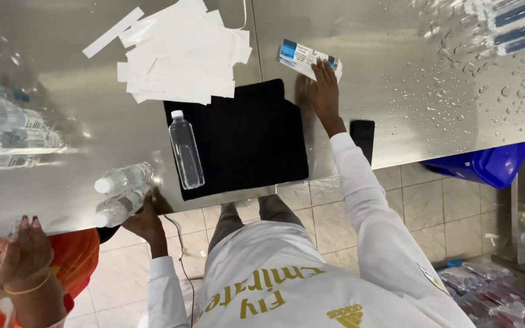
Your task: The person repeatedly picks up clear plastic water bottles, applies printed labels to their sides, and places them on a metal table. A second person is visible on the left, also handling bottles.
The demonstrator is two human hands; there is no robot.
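Flat fingers of the right hand [325,91] are pressing a label [307,59] onto the wet steel table [432,115], not pinching it, so it could be slipping; the left hand [146,220] is gripping two bottles [123,193] at the edge, and they risk falling

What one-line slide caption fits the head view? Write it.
Right hand presses a blue-white label on the steel table; left hand grips two bottles.
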